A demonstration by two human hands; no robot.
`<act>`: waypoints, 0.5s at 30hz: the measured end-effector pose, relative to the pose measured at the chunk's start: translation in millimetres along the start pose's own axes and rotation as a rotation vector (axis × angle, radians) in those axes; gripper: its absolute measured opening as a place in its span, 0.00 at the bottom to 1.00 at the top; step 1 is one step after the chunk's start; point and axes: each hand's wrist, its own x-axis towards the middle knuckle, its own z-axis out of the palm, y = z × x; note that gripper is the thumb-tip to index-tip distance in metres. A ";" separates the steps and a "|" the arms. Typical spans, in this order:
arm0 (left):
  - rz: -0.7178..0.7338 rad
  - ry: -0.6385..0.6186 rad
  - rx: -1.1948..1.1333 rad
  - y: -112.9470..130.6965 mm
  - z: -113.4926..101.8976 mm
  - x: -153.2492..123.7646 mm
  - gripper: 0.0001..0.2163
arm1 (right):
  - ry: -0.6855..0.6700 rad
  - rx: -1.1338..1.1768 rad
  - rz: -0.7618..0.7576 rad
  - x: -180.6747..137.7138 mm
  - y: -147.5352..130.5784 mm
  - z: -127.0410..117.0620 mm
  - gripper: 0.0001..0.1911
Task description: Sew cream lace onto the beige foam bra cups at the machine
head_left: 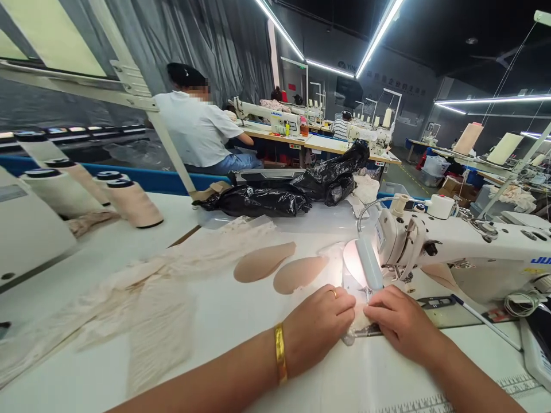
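My left hand (322,321) is closed, its fingers bunched on the left edge of a small piece of pale sheer fabric (359,316). Opposite it, my right hand (398,318) pinches the fabric's right side, its lower fingers curled and partly hidden. The fabric lies at the needle area of a white sewing machine (477,241). A grey lamp (369,264) on a bent neck shines there, over a pale cup-shaped piece (352,258). Two beige teardrop-shaped pads (262,262) lie left of the machine, beyond my left hand.
Long cream lace fabric (163,298) spreads over the left side of the table. Thread cones (133,203) stand at far left. Black plastic bags (267,198) lie along the back edge. A ruler (430,404) runs along the front right. A co-worker (193,126) sits beyond.
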 end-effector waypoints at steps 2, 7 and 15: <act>0.001 -0.001 -0.006 0.2 -1.1 0.4 0.11 | 0.002 0.008 0.002 -0.2 -0.6 -0.9 0.20; -0.055 -0.025 0.041 2.4 -2.2 4.0 0.09 | -0.019 0.008 0.022 1.5 -2.3 -1.0 0.21; -0.072 0.002 0.020 2.1 5.7 5.2 0.09 | -0.046 0.031 0.072 1.2 -2.9 0.9 0.24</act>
